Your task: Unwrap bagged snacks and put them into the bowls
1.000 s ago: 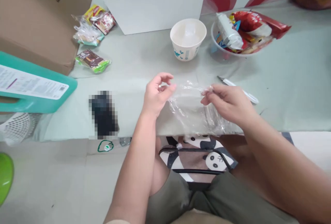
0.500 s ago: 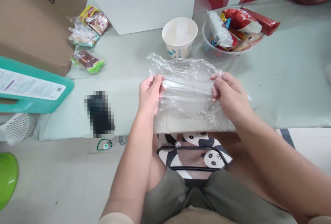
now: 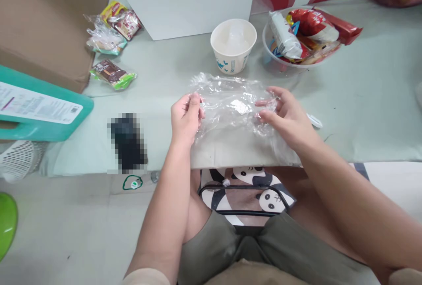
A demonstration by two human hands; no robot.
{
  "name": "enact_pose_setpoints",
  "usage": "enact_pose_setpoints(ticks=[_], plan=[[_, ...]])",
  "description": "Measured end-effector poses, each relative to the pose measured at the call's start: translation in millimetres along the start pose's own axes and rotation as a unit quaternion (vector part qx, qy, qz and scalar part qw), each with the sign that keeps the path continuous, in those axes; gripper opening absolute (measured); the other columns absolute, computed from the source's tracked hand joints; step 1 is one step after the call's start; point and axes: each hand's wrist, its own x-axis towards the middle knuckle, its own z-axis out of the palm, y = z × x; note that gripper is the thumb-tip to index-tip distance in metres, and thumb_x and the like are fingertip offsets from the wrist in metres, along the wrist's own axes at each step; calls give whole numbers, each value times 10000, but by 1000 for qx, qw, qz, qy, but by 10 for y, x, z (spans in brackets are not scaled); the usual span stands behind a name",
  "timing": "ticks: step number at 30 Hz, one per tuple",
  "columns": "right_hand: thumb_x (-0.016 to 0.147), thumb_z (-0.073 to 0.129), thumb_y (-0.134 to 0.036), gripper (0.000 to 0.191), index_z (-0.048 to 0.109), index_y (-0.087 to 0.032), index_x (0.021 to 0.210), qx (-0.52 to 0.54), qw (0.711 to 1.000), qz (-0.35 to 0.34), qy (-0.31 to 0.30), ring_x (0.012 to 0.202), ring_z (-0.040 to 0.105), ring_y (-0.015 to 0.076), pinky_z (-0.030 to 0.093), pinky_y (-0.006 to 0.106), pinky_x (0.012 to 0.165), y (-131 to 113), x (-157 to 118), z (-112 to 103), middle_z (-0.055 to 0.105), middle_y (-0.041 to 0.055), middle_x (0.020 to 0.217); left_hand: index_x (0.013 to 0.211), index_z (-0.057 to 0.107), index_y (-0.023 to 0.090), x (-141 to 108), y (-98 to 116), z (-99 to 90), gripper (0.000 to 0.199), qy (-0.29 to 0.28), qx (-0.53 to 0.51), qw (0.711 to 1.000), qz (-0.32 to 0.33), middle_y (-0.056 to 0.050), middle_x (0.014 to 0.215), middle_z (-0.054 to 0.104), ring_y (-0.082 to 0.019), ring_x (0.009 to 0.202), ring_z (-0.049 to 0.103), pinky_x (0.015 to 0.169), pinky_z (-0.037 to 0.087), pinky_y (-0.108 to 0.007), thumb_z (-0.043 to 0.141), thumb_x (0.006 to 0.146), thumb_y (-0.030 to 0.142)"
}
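Note:
A crumpled sheet of clear plastic film [image 3: 231,102] spans the gap between my hands, above the front of the cloth-covered table. My left hand [image 3: 187,116] pinches its left end between thumb and fingers. At the other end my right hand [image 3: 286,116] has its thumb and fingers spread apart, with loose film lying against them. Just past the film stands a white paper bucket [image 3: 233,50] with blue print and something whitish, translucent inside. A small white object [image 3: 314,120], partly hidden by my right hand, lies on the table.
A clear bowl [image 3: 280,63] of packaged snacks stands behind my right hand. Snack packets [image 3: 114,74] lie at the left, near a brown carton [image 3: 39,34] and a teal jug [image 3: 75,118]. A blurred-out dark object [image 3: 128,142] rests by the table's front edge.
The film was stretched taut between both hands and now hangs slack and crumpled. My right hand has loosened from a pinch to spread fingers. The small white object shows more.

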Motion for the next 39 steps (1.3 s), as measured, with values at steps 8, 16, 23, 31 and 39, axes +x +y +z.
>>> enact_pose_setpoints(ticks=[8,16,23,31,39], plan=[[677,598,-85,219,642,-236,829,-1,995,62,74,565,614,125,515,276,562,-92,98,-12,682,-9,747,704,668,198,-9,28,-131,311,24,21,999,41,32,495,509,-57,364,366,345,217,-212,711,928,410],[779,739,-309,282,644,-247,1037,118,989,82,44,689,702,148,566,270,621,-125,55,5,740,-8,840,685,604,204,-5,106,-79,314,44,-75,996,-3,60,448,445,-39,316,261,323,130,-205,667,954,352],[926,654,-524,384,642,-203,715,124,977,-52,167,542,610,126,527,281,583,-36,110,-17,615,7,618,706,588,214,-6,105,-88,303,36,-62,997,0,72,435,459,-33,300,276,315,133,-192,681,923,403],[649,889,-644,631,696,-297,1139,-23,972,-216,-88,1273,660,293,491,482,1143,13,97,-106,720,52,1283,736,525,201,-65,285,55,307,6,-163,961,-225,94,431,414,-16,283,214,292,119,-153,620,975,368],[882,670,-695,470,705,-230,817,12,997,-42,-69,545,632,156,562,323,588,-74,24,-32,649,9,618,760,541,203,-15,239,-54,263,30,-152,968,-198,76,505,483,-16,314,293,301,150,-152,602,978,337]])
